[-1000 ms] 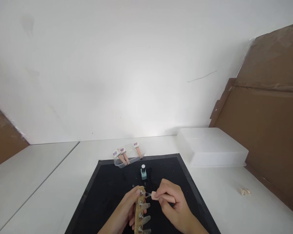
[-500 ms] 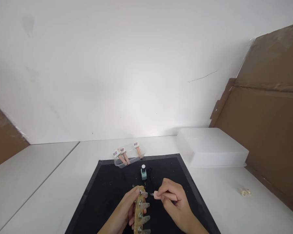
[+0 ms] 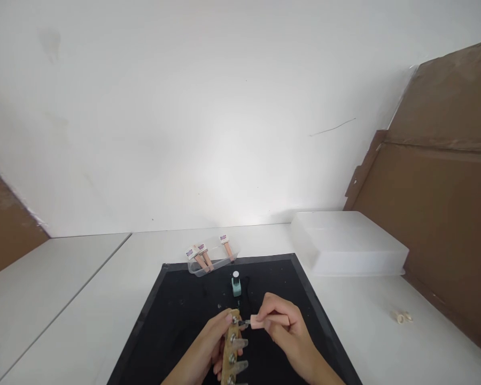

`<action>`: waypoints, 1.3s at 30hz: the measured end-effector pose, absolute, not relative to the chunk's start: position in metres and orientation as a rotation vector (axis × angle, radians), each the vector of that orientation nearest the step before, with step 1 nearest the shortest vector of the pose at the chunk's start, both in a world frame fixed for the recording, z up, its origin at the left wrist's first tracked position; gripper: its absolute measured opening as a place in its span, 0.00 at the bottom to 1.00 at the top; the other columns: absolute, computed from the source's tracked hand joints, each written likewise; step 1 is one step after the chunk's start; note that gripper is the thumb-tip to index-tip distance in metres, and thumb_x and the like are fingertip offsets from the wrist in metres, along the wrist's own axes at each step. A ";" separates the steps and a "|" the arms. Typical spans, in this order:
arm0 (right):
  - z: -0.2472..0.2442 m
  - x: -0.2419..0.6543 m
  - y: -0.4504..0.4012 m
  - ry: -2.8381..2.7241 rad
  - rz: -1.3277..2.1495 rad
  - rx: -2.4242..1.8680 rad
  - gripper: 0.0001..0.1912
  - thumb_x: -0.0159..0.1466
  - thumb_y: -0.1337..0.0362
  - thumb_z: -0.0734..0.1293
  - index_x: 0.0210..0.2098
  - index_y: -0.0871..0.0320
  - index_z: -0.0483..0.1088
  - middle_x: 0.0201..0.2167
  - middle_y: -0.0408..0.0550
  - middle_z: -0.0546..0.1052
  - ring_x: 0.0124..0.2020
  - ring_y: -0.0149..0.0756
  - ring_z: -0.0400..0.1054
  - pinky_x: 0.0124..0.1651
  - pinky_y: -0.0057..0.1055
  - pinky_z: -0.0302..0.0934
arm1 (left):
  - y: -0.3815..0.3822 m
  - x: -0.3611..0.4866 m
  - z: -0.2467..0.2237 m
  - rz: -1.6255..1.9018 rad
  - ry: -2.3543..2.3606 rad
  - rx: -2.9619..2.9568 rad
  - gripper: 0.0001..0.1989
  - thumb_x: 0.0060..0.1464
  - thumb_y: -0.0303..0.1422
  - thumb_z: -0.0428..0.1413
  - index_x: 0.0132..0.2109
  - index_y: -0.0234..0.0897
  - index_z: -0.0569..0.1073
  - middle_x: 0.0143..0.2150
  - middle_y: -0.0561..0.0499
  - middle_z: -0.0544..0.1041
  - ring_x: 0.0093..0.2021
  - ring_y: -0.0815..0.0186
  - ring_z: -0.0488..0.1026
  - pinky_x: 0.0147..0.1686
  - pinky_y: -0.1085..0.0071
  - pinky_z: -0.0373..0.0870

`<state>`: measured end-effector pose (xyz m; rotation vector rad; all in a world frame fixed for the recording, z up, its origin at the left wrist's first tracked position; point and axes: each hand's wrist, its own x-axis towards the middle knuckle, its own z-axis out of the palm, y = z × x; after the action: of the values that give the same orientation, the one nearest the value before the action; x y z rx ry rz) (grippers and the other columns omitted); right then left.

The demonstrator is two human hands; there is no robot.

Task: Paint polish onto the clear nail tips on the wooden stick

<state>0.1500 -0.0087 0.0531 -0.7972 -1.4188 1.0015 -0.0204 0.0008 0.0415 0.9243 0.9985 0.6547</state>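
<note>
A wooden strip (image 3: 229, 354) with metal studs and several clear nail tips (image 3: 239, 366) along its right side is held upright in my left hand (image 3: 210, 342), the thumb near its top end. Pinched in my right hand (image 3: 286, 331) is a pink-handled brush (image 3: 278, 320), pointing left. Its dark bristles meet the topmost nail tip, which they partly cover. Just beyond the strip, a small teal bottle (image 3: 236, 289) with a black-and-white top stands on the black mat (image 3: 176, 305).
At the mat's back edge, a clear tray (image 3: 202, 271) holds pink sticks with white labelled ends (image 3: 227, 247). A translucent white bin (image 3: 348, 240) lies at the back right. Small beige rings (image 3: 401, 317) are on the white table to the right. Cardboard (image 3: 436, 224) borders the right side.
The brush has moved slightly left, from beside the topmost nail tip onto it. My left hand and the strip have shifted a little right and down.
</note>
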 end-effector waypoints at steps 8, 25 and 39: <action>0.051 0.150 -0.006 -1.306 1.035 -0.874 0.10 0.46 0.75 0.58 0.17 0.59 0.68 0.17 0.39 0.60 0.18 0.28 0.52 0.23 0.26 0.48 | -0.001 -0.022 0.044 0.659 1.043 0.890 0.27 0.41 0.58 0.50 0.34 0.36 0.68 0.20 0.55 0.72 0.13 0.78 0.51 0.14 0.79 0.48; 0.057 0.149 -0.010 -1.410 1.060 -0.786 0.09 0.51 0.74 0.61 0.22 0.58 0.70 0.20 0.40 0.61 0.20 0.29 0.55 0.24 0.26 0.49 | 0.000 -0.019 0.042 0.646 1.024 0.868 0.27 0.40 0.57 0.51 0.34 0.36 0.68 0.19 0.55 0.72 0.13 0.77 0.55 0.13 0.79 0.49; 0.056 0.147 -0.007 -1.217 1.117 -0.898 0.09 0.45 0.74 0.58 0.16 0.58 0.67 0.16 0.37 0.58 0.18 0.28 0.52 0.24 0.26 0.52 | -0.002 -0.023 0.048 0.644 1.027 0.857 0.26 0.43 0.57 0.50 0.33 0.36 0.68 0.20 0.55 0.72 0.13 0.78 0.54 0.13 0.80 0.49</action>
<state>0.1467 -0.0065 0.0556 -0.8985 -1.2173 1.1167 -0.0233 -0.0017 0.0477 0.8569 1.0268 0.6441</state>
